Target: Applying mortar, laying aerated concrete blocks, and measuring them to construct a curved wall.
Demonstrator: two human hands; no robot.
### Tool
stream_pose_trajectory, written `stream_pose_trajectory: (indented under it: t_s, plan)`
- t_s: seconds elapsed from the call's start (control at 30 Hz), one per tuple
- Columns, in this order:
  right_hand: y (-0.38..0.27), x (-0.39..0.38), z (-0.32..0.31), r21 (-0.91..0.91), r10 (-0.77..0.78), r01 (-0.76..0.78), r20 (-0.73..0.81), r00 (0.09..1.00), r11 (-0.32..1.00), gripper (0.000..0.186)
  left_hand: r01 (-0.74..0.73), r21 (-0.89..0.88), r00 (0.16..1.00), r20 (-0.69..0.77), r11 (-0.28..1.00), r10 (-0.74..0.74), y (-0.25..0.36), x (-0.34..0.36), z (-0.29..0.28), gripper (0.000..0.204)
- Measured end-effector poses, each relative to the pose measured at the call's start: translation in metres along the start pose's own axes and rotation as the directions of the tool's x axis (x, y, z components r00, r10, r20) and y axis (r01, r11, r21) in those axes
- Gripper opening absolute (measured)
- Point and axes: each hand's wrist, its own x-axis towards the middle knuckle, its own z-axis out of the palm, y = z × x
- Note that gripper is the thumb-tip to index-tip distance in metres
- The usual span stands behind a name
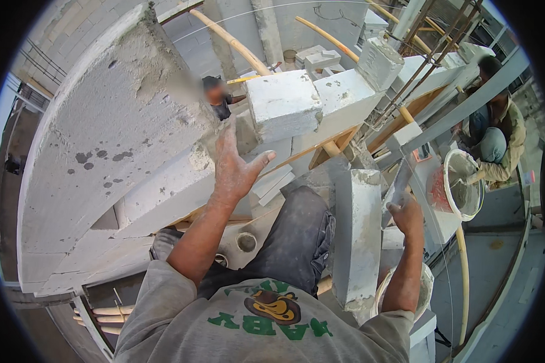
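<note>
My left hand (233, 169) is raised in the middle, fingers stretched and thumb spread, holding nothing. It is between the curved grey-white wall panel (103, 163) and a white block (284, 100) on the wall top; whether the fingertips touch either is unclear. On the right, my right hand (406, 215) is closed round the lower end of a flat-bladed hand tool (398, 183) that points away from me; its exact kind is hard to make out. Left of that hand, a long white block (357, 236) stands beside my knee.
A co-worker (505, 136) crouches at the right, one hand at a mortar bucket (481, 202). Another person (219, 103) is beyond the wall. A second bucket (429, 290) stands under my right forearm. Wooden poles (230, 42), thin steel bars (424, 57) and a slanting beam (466, 103) cross the area.
</note>
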Motion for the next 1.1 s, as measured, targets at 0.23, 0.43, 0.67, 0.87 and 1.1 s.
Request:
stream_pose_trajectory:
  t_s: [0.23,0.43,0.67,0.87,1.1]
  plan:
    - [-0.298,0.051,-0.041,-0.245,-0.896,0.865,-0.047,0.441,0.439,0.110,0.088,-0.227,0.993,0.102,0.970,-0.066,-0.010,-0.071,0.001,0.091]
    - [-0.359,0.060,-0.028,-0.349,-0.724,0.782,0.311,0.616,0.516,0.126,0.269,-0.381,0.941,0.298,0.884,-0.158,-0.045,-0.118,-0.007,0.098]
    - [-0.280,0.000,-0.003,0.055,-0.715,0.726,-0.133,0.686,0.686,0.126,0.306,-0.587,0.920,0.386,0.750,-0.073,-0.062,-0.121,-0.011,0.132]
    - [-0.223,-0.083,0.078,0.985,-0.477,0.042,0.045,0.878,0.169,0.121,0.338,-0.726,0.867,0.488,0.598,0.102,-0.043,-0.103,-0.011,0.154]
    - [-0.188,-0.112,0.086,0.696,-0.381,0.204,0.107,0.919,0.688,0.099,0.590,-0.704,0.745,0.664,0.395,0.071,-0.080,-0.130,0.002,0.103]
